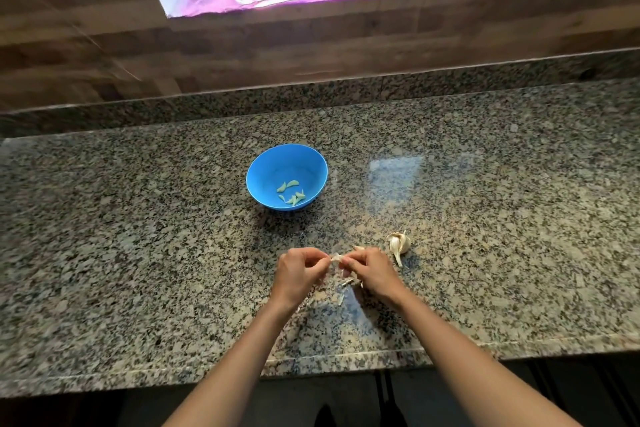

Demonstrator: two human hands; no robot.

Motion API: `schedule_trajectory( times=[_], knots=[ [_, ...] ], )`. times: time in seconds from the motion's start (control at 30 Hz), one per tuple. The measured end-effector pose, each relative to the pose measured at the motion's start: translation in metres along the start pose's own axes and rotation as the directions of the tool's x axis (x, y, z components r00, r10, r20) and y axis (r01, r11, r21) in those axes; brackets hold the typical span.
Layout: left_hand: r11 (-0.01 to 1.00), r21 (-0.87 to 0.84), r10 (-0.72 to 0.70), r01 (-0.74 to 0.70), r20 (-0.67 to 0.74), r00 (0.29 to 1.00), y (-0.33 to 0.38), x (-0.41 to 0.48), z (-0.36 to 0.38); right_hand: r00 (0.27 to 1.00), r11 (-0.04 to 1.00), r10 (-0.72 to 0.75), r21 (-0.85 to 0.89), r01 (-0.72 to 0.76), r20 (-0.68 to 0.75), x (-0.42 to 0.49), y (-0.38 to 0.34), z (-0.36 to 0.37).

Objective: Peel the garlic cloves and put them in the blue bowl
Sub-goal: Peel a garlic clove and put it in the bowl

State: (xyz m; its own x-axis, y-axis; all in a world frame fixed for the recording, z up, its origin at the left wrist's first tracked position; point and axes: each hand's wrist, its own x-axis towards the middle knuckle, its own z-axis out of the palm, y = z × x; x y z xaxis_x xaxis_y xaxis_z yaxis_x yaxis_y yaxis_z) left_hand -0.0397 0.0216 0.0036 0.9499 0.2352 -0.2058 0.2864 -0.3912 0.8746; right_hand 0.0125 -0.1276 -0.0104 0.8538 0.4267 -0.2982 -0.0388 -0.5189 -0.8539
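**Now our left hand (pixel 298 270) and right hand (pixel 373 270) pinch one garlic clove (pixel 336 258)**

Starting at the left, we see the speckled granite surface (pixel 138 218) running the full width of the view, with a wood-patterned wall (pixel 104 45) behind it. Left of centre, well back from our hands, stands the blue bowl (pixel 258 168), upright on the surface. Several peeled cloves (pixel 291 192) lie loose on its bottom, pale green against the blue.

Nearer to us, our left hand is raised just above the surface with its fingers curled, and its fingertips grip the left end of the garlic clove. The clove sits between the two hands, with a bit of white skin showing. Our right hand meets it from the other side, fingers also curled and pinching it.

Under and between the hands, a few skin scraps (pixel 346 282) lie on the surface. Just beside the right hand, to its right and a little further back, a partly broken garlic bulb (pixel 399 243) rests on the surface, its stem pointing toward us.
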Motion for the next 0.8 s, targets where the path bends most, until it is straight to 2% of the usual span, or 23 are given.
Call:
schedule_trajectory(
  times=[0.07, 0.17, 0.23, 0.37, 0.43, 0.53, 0.6, 0.7, 0.8],
  knots=[
    [0.985, 0.144, 0.091, -0.09, -0.004, 0.996, 0.003, 0.001, -0.001, 1.0, 1.0, -0.001, -0.005, 0.001, -0.017, 0.001, 0.002, 0.0],
    [0.909, 0.341, 0.235, -0.239, 0.052, 0.97, 0.004, 0.001, -0.003, 1.0, 0.998, -0.009, -0.065, 0.008, -0.025, 0.002, 0.002, -0.001],
    [0.879, 0.378, 0.284, -0.29, 0.073, 0.956, 0.001, 0.001, -0.002, 1.0, 0.994, -0.012, -0.108, 0.015, 0.025, 0.003, 0.001, 0.001],
    [0.873, 0.376, 0.335, -0.31, -0.001, 0.942, 0.0, -0.003, 0.001, 1.0, 0.998, 0.009, -0.067, -0.011, -0.026, 0.007, 0.004, 0.002],
    [0.886, 0.37, 0.306, -0.279, -0.015, 0.952, -0.003, -0.003, 0.002, 1.0, 0.997, -0.008, -0.071, 0.009, 0.008, 0.005, 0.006, 0.005],
    [0.893, 0.348, 0.306, -0.285, -0.005, 0.952, -0.003, -0.008, 0.007, 0.996, 0.998, 0.019, 0.066, -0.013, -0.09, 0.006, 0.006, 0.001],
    [0.911, 0.306, 0.299, -0.276, -0.031, 0.954, 0.002, -0.009, 0.01, 0.997, 1.0, 0.013, -0.018, -0.014, -0.08, 0.005, 0.006, -0.001],
    [0.965, 0.249, 0.102, -0.075, -0.096, 0.99, 0.004, 0.003, 0.003, 0.998, 0.998, 0.028, -0.061, -0.032, -0.062, 0.0, 0.008, 0.0],
    [0.948, 0.317, -0.031, 0.027, 0.009, 0.999, 0.004, 0.004, 0.002, 0.996, 1.0, 0.028, -0.007, -0.029, -0.083, -0.001, 0.012, -0.003]
  ],
)
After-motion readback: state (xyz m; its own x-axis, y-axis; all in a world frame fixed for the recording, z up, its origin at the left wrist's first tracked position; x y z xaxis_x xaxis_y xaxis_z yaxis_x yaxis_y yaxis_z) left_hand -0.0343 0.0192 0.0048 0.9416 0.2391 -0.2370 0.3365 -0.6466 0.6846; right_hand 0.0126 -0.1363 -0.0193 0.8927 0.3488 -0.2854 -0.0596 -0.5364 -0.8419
